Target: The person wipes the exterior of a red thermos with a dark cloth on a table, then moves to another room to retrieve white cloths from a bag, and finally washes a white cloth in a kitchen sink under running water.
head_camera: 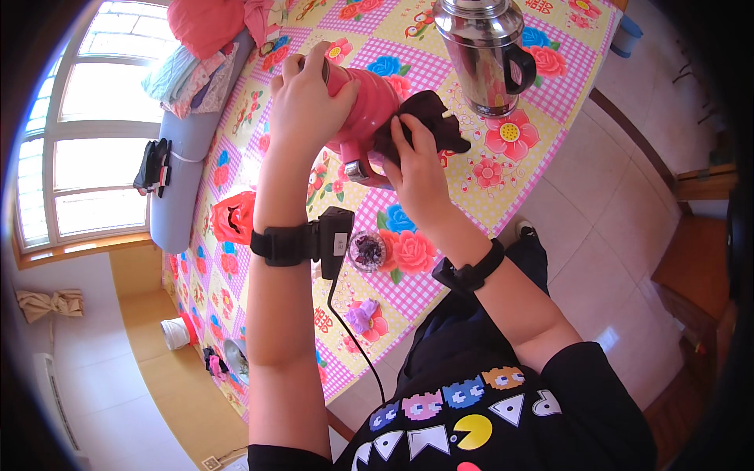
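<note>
My left hand (309,103) grips the far upper end of a pink thermos-like flask (372,101), which is tilted above the table. The flask's handle (355,168), with a silvery piece on it, faces towards me. With my right hand (421,171) I hold a crumpled dark cloth (433,120) against the flask's side near its lower end. The cloth and my fingers hide part of that end. A steel thermos (480,65) with a black handle stands upright to the right of the cloth.
The table wears a flowered tablecloth (412,297). Nearer me are a clear container with dark contents (367,251) and a purple scrunchie-like cloth (362,316). A red plastic bag (232,219) lies left. Beyond are a rolled mat (174,200), folded clothes (177,79) and a bowl (235,358). A cable hangs from my left wrist device.
</note>
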### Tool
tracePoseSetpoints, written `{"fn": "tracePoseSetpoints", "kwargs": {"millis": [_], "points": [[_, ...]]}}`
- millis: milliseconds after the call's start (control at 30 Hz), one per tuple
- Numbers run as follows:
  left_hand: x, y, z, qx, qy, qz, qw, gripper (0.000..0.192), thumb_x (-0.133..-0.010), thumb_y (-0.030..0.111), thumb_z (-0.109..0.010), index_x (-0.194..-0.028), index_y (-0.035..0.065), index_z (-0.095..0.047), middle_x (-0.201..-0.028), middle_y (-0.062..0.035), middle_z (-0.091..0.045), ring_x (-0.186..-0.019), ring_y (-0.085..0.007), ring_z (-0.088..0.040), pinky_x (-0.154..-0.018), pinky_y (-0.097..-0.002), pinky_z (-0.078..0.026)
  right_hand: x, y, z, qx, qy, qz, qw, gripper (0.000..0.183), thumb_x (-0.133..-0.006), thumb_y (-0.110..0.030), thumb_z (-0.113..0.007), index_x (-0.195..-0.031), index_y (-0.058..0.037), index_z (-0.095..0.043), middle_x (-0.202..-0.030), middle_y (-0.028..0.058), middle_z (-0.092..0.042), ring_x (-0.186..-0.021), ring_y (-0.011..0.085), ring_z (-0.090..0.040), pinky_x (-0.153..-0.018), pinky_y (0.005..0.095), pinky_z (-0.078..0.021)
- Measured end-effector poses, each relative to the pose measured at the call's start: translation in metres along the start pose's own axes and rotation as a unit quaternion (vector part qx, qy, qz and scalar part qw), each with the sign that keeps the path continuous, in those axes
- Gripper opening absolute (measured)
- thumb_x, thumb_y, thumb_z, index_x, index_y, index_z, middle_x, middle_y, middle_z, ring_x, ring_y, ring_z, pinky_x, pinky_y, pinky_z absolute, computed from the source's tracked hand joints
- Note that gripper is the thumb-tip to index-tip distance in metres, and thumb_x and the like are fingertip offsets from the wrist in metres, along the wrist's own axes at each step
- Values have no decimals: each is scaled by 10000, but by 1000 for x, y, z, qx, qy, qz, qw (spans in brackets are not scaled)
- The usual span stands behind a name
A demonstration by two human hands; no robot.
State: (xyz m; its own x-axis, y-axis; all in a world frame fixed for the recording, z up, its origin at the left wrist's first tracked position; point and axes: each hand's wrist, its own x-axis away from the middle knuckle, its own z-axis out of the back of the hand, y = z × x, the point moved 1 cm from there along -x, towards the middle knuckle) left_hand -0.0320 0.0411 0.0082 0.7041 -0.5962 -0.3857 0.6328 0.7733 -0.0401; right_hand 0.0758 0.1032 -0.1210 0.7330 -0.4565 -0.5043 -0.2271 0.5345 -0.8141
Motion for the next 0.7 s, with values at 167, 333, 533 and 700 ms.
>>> {"fn": "tracePoseSetpoints", "kwargs": {"millis": [167, 333, 533, 700], "points": [[-5, -1, -1, -11, -7, 36, 999, 561, -697, 376, -604, -1193, 169, -444, -1145, -169, -465, -984, -434, -471, -808, -456, -436, -27, 9, 2, 30, -5, 9, 999, 538, -697, -84, -609, -1171, 81, -415, -1166, 175, -410, -1090, 320, -394, -911, 353, -363], [-1, -5, -5, -20, -22, 58, 998, 570, -690, 372, -611, -1196, 174, -442, -1168, -160, -451, -1011, -426, -460, -811, -457, -441, -1, -11, -7, 67, -24, -4, 997, 535, -695, -93, -616, -1154, 98, -418, -1148, 181, -397, -1052, 322, -399, -888, 355, -372], [-1, -4, 0, -13, -24, 66, 997, 597, -688, 393, -609, -1219, 187, -431, -1194, -159, -443, -1037, -428, -447, -843, -459, -422, 25, -21, -13, -23, -30, 3, 999, 487, -717, -88, -594, -1141, 96, -441, -1089, 198, -410, -988, 313, -429, -848, 357, -374], [5, -9, 2, -10, -31, 77, 997, 621, -688, 416, -606, -1240, 198, -422, -1212, -159, -443, -1032, -434, -448, -872, -458, -403, 26, -1, 0, -190, -52, -68, 978, 310, -777, -61, -486, -1064, 54, -503, -926, 161, -503, -802, 228, -531, -736, 308, -424]]}}
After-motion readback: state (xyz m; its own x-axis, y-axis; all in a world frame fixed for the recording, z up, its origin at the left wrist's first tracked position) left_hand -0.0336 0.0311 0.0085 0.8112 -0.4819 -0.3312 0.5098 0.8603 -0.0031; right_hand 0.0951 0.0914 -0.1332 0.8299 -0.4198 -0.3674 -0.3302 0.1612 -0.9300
